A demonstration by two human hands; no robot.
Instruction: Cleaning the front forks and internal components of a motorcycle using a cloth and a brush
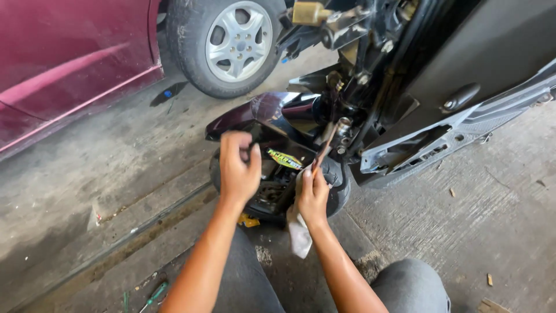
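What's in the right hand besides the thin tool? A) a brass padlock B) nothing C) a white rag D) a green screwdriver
C: the right hand grips a thin tool angled up toward the scooter's front end, and a white rag hangs from beneath that hand; the green screwdriver lies on the concrete floor.

my left hand (238, 168) and right hand (313, 196) are crowded at the wheel (339, 186). at twelve the fender (263, 110) and fork (341, 130) block the way. at two the grey panel (417, 152) hems me in. open concrete (104, 174) lies at nine, up to the car tyre (231, 46) at eleven. at six my knees close it off.
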